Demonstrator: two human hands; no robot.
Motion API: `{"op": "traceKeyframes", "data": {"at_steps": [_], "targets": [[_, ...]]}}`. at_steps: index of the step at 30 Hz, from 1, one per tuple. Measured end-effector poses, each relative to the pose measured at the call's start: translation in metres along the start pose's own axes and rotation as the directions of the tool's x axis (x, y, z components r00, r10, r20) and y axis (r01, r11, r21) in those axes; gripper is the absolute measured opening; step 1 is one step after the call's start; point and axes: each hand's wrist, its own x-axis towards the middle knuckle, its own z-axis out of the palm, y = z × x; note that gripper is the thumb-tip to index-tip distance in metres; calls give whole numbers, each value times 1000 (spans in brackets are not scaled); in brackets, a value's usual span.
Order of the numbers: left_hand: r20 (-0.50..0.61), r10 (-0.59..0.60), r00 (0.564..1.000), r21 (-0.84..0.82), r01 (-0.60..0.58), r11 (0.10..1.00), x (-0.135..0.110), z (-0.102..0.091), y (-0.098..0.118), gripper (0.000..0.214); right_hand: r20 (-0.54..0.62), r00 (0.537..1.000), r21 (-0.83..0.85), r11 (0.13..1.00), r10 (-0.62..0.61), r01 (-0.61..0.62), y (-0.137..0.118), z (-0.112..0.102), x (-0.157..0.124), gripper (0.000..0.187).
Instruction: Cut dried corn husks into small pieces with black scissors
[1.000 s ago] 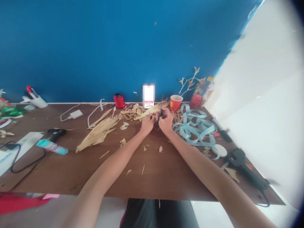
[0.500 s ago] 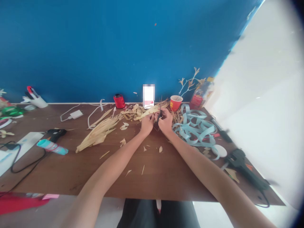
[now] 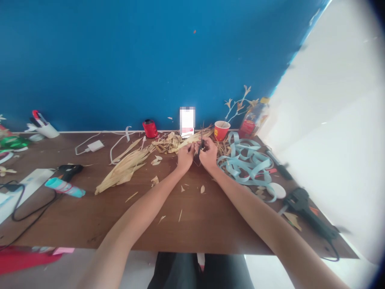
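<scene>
My two hands meet over the far middle of the brown table [image 3: 90,216]. My right hand [image 3: 208,155] is closed round the dark handles of scissors [image 3: 201,145], blades pointing up and away. My left hand [image 3: 185,156] is pinched shut on a small pale piece of dried husk, held against the blades; the piece itself is too small to make out well. A heap of dried husk strips [image 3: 129,165] lies just left of my hands. Small cut husk bits [image 3: 202,188] lie scattered on the table below them.
Light blue ribbon [image 3: 246,162] is piled right of my hands, near a red paper cup [image 3: 221,130] and a black glue gun [image 3: 306,212]. On the left lie another glue gun [image 3: 69,170], a teal tube [image 3: 64,187], cables and a white charger [image 3: 95,145]. A red spool [image 3: 150,129] stands by the blue wall.
The hands have shifted very slightly left and kept working together at the scissors; a small scrap seen falling below the table edge is gone from view.
</scene>
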Motion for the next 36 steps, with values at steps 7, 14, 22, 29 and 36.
{"op": "traceKeyframes", "data": {"at_steps": [7,14,22,29,36], "targets": [[73,-51,996,-126,60,990,1,2,-1,33,5,1000,-5,1000,-4,4,-2,0,1,28],[35,-57,998,-108,61,992,0,1,1,29,-8,1000,-37,999,-1,0,-4,-1,0,32],[-29,-19,999,-8,19,1000,1,-2,-2,36,35,999,10,1000,-11,11,0,-1,1,33],[-45,23,999,51,-21,998,-2,-3,3,39,37,999,-7,1000,-30,31,-3,-1,0,31],[-85,5,996,-33,-8,999,-1,-4,-2,34,103,993,-57,996,-62,68,-9,-3,-2,28]]}}
